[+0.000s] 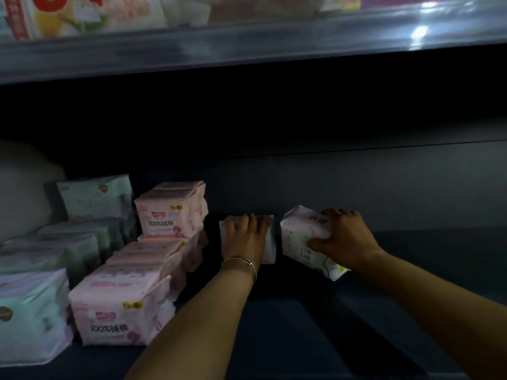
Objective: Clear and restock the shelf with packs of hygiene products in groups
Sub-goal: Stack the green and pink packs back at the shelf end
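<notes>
1. Both hands grip soft plastic packs on the dark shelf (315, 325): left hand (245, 237) clasps one pack (270, 244), right hand (346, 238) another (300, 237).
2. Pink packs (123, 311) stand in a row beside them, two visibly reading "100%".
3. Green packs (30, 316) sit furthest left.

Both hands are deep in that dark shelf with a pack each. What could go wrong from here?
1. The right hand holds its pack tilted with a partial grip; it might slip or land crooked.
2. The left hand works close to the stacked pink packs; a nudge could topple the upper stack.
3. The shelf is dim, so packs may be grouped wrongly.
</notes>
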